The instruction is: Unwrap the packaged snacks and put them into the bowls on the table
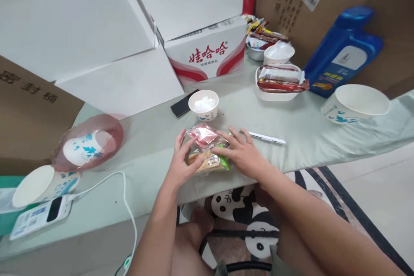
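Small clear-wrapped snack packets lie together near the table's front edge. One shows red and pink contents [203, 133]; the nearer packet, yellowish with a green edge [208, 163], is partly covered by fingers. My left hand [183, 159] rests at their left side, thumb and fingers apart, touching the wrapping. From the right, my right hand [243, 153] reaches over with its fingers spread, fingertips on the packets. Just behind them stands a paper bowl [208, 116] with something white and crumpled inside. A slim white pen-like object [267, 138] lies right of my right hand.
A black phone-like slab [181, 107] lies behind the bowl. Farther right are a tub of wrapped snack sticks [276, 96], a blue bottle [339, 60] and a large paper bowl [339, 112]. At left are a pink plastic bowl [113, 131], a white device [37, 220] and its cable [124, 185].
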Motion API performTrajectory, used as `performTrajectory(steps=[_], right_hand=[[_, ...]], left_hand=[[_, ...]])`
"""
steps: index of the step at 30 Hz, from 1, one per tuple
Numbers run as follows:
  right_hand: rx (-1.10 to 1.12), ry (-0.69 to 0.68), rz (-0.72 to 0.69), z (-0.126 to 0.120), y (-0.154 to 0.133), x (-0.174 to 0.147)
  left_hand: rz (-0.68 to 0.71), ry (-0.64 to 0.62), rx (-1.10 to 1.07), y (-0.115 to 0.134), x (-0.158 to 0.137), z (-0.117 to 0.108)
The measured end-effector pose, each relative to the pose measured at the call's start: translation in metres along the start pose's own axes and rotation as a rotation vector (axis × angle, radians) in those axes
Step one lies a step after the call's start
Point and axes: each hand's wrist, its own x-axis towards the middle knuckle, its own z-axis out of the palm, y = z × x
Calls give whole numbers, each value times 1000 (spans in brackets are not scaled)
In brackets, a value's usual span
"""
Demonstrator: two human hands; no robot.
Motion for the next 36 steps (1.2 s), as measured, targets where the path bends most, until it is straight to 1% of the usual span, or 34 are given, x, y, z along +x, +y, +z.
performTrajectory(steps=[3, 5, 9, 12, 14, 17, 21, 23, 24, 25, 26, 27, 28, 29, 30, 31, 32, 33, 34, 36], right_hand=[[-1, 49, 129, 6, 4, -1], [19, 40, 168, 10, 3, 1], [107, -27, 110, 17, -6, 10], [155, -23, 88, 20, -13, 16], [180, -13, 84, 19, -14, 17], [198, -3, 80, 16, -12, 15], [213, 25, 109, 11, -7, 9], [224, 45, 131, 9, -5, 6], [231, 58, 136, 8, -4, 5], [240, 73, 134, 8, -3, 4], [248, 90, 125, 7, -3, 3], [254, 106, 112, 7, -2, 3], [257, 121, 98, 7, -2, 3], [258, 132, 88, 7, -2, 3], [258, 138, 84, 6, -1, 3], [257, 141, 87, 7, 0, 2], [257, 141, 95, 7, 2, 2], [259, 138, 104, 7, 4, 2], [263, 135, 112, 7, 7, 1], [271, 132, 128, 6, 12, 0]], left_hand=[[7, -43, 171, 6, -2, 5], [5, -43, 231, 6, -1, 4], [60, 33, 316, 0, 6, -3], [127, 89, 291, -6, 10, -8], [133, 126, 251, -9, 10, -11], [77, 238, 184, -13, 9, -17], [-32, 455, 151, -14, 4, -32], [-11, 566, 188, -9, -1, -36], [42, 597, 208, -4, -4, -36], [123, 584, 236, 1, -7, -33], [219, 527, 261, 7, -9, -27], [298, 386, 282, 12, -12, -20], [328, 214, 314, 17, -13, -11], [322, 67, 363, 22, -14, -2], [286, -35, 399, 25, -14, 6], [247, -101, 416, 27, -13, 12], [212, -123, 418, 28, -11, 17], [181, -111, 406, 28, -10, 18], [160, -72, 383, 28, -9, 18], [134, 49, 327, 26, -7, 11]])
